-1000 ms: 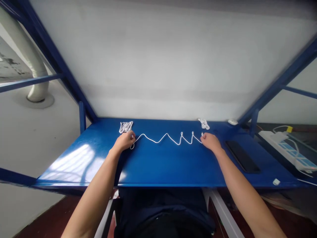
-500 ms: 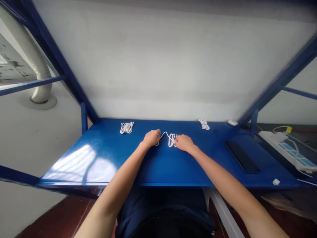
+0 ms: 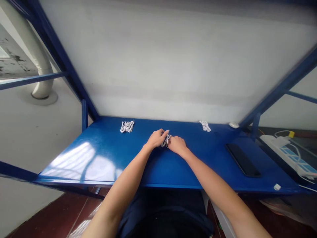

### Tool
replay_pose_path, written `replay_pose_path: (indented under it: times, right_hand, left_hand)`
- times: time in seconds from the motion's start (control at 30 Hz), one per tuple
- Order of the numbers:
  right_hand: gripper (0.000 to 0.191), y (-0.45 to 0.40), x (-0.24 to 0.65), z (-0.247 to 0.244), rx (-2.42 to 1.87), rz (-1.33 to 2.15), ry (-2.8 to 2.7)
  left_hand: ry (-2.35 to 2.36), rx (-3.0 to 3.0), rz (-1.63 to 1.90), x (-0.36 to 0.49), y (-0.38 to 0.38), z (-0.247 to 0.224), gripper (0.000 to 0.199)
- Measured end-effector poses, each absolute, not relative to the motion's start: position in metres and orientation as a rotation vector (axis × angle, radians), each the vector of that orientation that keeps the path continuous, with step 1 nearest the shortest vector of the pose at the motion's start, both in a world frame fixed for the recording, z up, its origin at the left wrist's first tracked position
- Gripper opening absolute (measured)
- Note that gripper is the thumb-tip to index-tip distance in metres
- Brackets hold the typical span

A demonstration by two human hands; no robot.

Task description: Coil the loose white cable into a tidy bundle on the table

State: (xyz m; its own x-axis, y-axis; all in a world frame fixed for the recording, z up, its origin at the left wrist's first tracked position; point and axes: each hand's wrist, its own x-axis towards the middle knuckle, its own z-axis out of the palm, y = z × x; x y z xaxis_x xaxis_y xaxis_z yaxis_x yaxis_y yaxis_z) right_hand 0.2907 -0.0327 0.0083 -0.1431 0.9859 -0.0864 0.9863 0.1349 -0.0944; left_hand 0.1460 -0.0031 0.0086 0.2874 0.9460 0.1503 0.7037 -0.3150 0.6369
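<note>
My left hand (image 3: 156, 138) and my right hand (image 3: 177, 144) meet over the middle of the blue table (image 3: 104, 155). Between their fingers sits a bunched white cable (image 3: 165, 139), gripped from both sides and folded into short loops. Most of the cable is hidden by my fingers. A coiled white cable (image 3: 127, 126) lies at the back left of the table. Another small white cable bundle (image 3: 205, 125) lies at the back right.
A black flat device (image 3: 242, 160) lies on the right side of the table. A small white object (image 3: 233, 125) sits in the back right corner, a small white piece (image 3: 276, 187) near the front right edge. A power strip (image 3: 287, 150) lies beyond the right edge. A white wall backs the table.
One second ago the cable lay stretched in zigzags between my hands, far apart. Both hands moved inward to the middle, gathering it into a small bundle.
</note>
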Motion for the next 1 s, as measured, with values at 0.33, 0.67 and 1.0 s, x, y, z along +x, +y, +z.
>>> replay_pose_path:
  times: [0.33,0.67,1.0]
  right_hand:
    - [0.029,-0.03,0.306,0.005,2.05,-0.339,2.557]
    - [0.019,-0.026,0.328,0.003,1.63,-0.76,2.969]
    - [0.023,-0.02,0.335,-0.001,1.591,-0.79,3.002]
  left_hand:
    - [1.399,2.207,0.738,0.147,-0.003,0.002,0.031]
    - [1.425,2.394,0.613,0.148,-0.003,0.002,0.024]
    - [1.259,2.532,0.526,0.15,-0.009,0.007,0.018]
